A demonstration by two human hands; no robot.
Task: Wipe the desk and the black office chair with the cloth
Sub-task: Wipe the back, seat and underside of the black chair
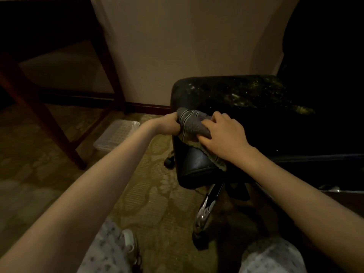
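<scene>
From my feed, both hands are closed on the cloth (192, 123), a grey piece with pale stripes, bunched up on the left edge of the black office chair (262, 123). The left hand (167, 125) is balled tight round the cloth's left end, right at the seat's edge. Its fingers are tucked underneath, so I cannot make out how they lie. The right hand (223, 137) sits on top of the seat with its fingers curled down over the cloth's right part and the thumb pressed in at the near side, pinching the fabric. No gap shows in either grip. The two hands are close together with only the bunched cloth between them. A loose tail of it trails under the right wrist, across the seat's near left corner. The seat looks worn and speckled toward its far side. Below it I can see a shiny chrome leg (206, 205) and a dark castor (170, 161) on the patterned carpet (155, 194). The desk (57, 133) stands well apart at the far left, its dark wooden legs on the carpet, with a clear plastic tray (116, 134) lying on the floor between it and the chair.
</scene>
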